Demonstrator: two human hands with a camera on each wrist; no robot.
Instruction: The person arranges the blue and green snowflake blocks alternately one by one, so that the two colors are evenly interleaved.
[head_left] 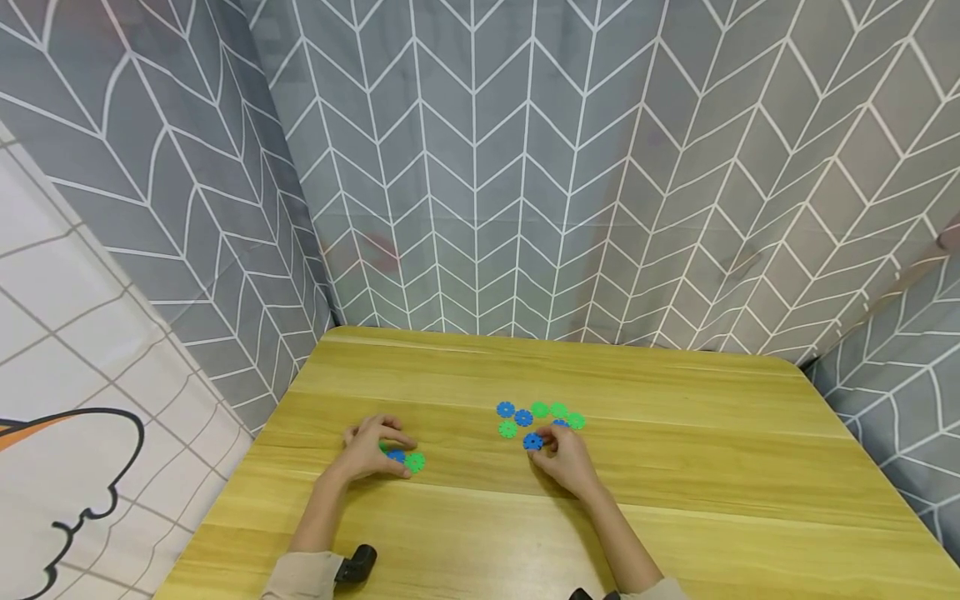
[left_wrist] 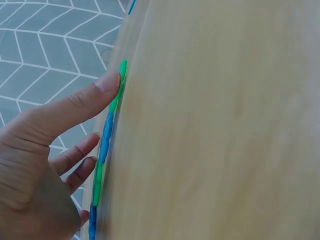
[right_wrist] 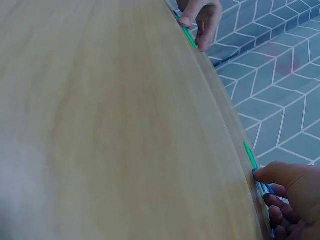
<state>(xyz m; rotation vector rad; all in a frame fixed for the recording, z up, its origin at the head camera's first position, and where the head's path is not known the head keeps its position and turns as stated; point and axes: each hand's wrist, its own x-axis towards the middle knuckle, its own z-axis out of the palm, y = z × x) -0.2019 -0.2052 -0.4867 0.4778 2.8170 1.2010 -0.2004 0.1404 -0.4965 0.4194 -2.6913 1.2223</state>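
In the head view my left hand [head_left: 366, 452] is on the table's left, curved loosely about a short row of flat, notched plastic building discs. Its thumb touches the green disc [head_left: 416, 462] at the row's near end, beside a blue disc [head_left: 396, 456]. The left wrist view shows the row edge-on: a green disc [left_wrist: 115, 97], a blue disc [left_wrist: 106, 137], another green disc [left_wrist: 97, 185] and a blue end, overlapping at their edges. My right hand [head_left: 572, 467] pinches a blue disc [head_left: 532, 442] between thumb and fingers, close over the table.
Just beyond the right hand lie several loose discs, among them a blue disc [head_left: 506, 409], a green disc [head_left: 507, 429] and a green disc [head_left: 575, 421]. The wooden table [head_left: 675, 400] ends at a patterned grey curtain [head_left: 495, 167]. A white tiled drape [head_left: 75, 350] hangs at left.
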